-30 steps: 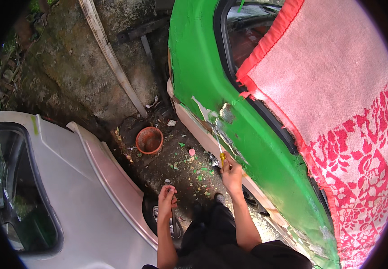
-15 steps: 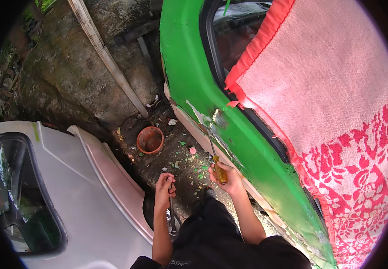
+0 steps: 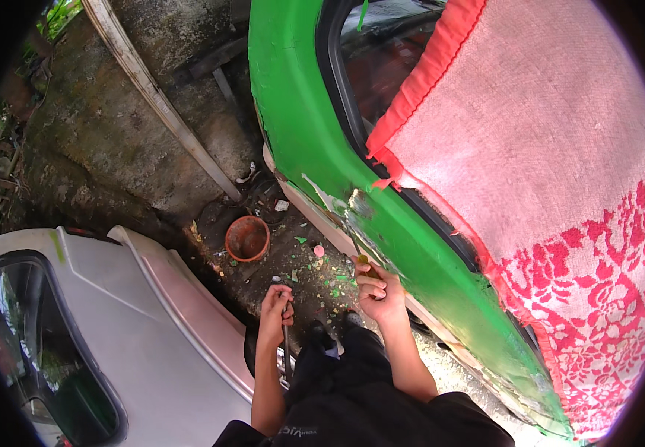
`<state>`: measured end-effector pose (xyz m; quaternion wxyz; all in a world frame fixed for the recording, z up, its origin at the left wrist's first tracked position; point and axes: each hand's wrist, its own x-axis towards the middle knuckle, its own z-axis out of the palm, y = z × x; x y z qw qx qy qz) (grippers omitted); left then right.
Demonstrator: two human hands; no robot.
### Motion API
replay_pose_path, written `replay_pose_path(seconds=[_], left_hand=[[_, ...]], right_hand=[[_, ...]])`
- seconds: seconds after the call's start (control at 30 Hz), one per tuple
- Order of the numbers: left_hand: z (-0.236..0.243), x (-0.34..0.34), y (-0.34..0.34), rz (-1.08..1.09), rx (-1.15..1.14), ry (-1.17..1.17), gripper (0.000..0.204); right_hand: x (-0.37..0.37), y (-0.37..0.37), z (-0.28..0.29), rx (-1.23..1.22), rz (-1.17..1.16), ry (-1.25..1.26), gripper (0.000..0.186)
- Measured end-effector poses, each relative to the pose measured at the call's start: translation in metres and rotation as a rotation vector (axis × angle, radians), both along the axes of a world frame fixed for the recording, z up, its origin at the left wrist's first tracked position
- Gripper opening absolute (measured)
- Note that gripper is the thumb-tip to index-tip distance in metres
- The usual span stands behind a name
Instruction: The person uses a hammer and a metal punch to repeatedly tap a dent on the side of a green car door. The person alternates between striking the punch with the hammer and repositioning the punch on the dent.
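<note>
My right hand [image 3: 379, 292] grips a yellow-handled scraper [image 3: 366, 262] whose blade lies against the green car door [image 3: 315, 134], where the paint is scraped to bare patches [image 3: 354, 205]. My left hand [image 3: 276, 304] is closed around a thin dark rod-like tool [image 3: 285, 328] that points down beside my dark trousers. Green paint flakes [image 3: 321, 277] lie scattered on the ground between the two hands.
A white car [image 3: 106, 328] stands close on my left. A clay pot [image 3: 247, 238] sits on the ground ahead, a pale plank [image 3: 160, 104] leans over a mossy wall, and a red-and-white patterned cloth [image 3: 561, 194] covers the green car's window.
My right hand has moved up along the green door to the scraped patch. My left hand has shifted slightly and now holds the rod more upright. The view has tilted a little.
</note>
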<state>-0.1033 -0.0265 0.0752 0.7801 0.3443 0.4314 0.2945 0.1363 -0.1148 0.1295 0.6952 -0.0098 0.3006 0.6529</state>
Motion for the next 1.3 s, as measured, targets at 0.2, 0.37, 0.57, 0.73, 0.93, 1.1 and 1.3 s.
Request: replay_pose_path(seconds=[0.2, 0.37, 0.57, 0.73, 0.93, 1.1, 1.3], left_hand=[[0.010, 0.003, 0.030, -0.057, 0.037, -0.001, 0.010], [0.012, -0.012, 0.033, -0.011, 0.037, -0.022, 0.011], [0.007, -0.016, 0.032, -0.018, 0.013, -0.006, 0.011], [0.006, -0.016, 0.027, -0.011, -0.017, -0.004, 0.011], [0.011, -0.009, 0.025, -0.014, -0.007, -0.029, 0.013], [0.008, -0.009, 0.021, -0.025, -0.006, -0.022, 0.014], [0.005, -0.001, 0.019, -0.022, 0.028, -0.070, 0.014]], right_hand=[[0.007, 0.044, -0.058, 0.014, -0.069, 0.085, 0.029], [-0.012, 0.024, -0.020, -0.025, -0.067, -0.046, 0.018], [-0.011, 0.043, -0.027, -0.118, -0.096, -0.048, 0.021], [-0.012, 0.023, -0.011, -0.080, -0.066, -0.111, 0.022], [-0.010, 0.034, -0.021, -0.050, -0.064, -0.061, 0.023], [-0.004, 0.024, -0.004, -0.077, -0.030, -0.138, 0.018], [-0.002, 0.020, 0.001, -0.091, -0.015, -0.152, 0.022]])
